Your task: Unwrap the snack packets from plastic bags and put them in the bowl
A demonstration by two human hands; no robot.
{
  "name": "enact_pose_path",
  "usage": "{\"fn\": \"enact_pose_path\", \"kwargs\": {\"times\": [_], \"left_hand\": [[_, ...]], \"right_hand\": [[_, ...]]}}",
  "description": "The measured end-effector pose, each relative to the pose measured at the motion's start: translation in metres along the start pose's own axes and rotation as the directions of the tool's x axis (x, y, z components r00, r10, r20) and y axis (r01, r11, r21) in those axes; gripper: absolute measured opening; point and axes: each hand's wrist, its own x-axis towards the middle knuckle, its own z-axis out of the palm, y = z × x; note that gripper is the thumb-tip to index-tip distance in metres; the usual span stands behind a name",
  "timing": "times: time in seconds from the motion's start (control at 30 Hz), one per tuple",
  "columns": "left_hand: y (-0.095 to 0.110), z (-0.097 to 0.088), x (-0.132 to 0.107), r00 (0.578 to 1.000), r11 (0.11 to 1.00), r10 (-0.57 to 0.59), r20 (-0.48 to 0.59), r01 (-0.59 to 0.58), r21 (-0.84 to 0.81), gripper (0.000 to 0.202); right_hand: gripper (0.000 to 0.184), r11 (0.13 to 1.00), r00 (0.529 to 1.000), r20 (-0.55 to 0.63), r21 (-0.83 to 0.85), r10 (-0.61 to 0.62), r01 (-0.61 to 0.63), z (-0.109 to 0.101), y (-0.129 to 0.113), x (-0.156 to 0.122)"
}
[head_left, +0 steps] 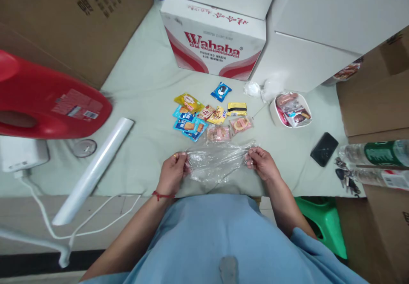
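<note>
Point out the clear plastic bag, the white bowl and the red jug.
Clear plastic bag (218,163): head view, its middle.
White bowl (274,115): head view, left outer wall.
Red jug (53,95): head view, its side.

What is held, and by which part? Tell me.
Clear, crinkled plastic film: the bare left hand grips its left end, the bare right hand its right end.

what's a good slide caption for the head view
Left hand and right hand hold clear plastic beside colourful snack packets.
</note>
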Motion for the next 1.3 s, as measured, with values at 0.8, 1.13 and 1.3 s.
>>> {"fn": "enact_pose_path", "kwargs": {"times": [0.8, 1.13, 1.3], "left_hand": [[-0.018, -0.01, -0.009, 0.559, 0.089, 0.591, 0.582, -0.762, 0.641, 0.037], [-0.035, -0.002, -0.014, 0.439, -0.129, 0.682, 0.585, -0.715, 0.687, 0.045], [-0.034, -0.012, -0.005, 0.519, -0.096, 0.577, 0.631, -0.724, 0.683, 0.061]], "right_hand": [[0.024, 0.651, 0.939, 0.109, -0.694, -0.327, 0.308, -0.061, -0.01, -0.021], [0.038, -0.084, 0.496, 0.671, -0.636, -0.552, 0.767, 0.04, -0.014, -0.013], [0.051, -0.112, 0.64, 0.64, -0.739, -0.426, 0.665, 0.012, 0.022, 0.009]]}}
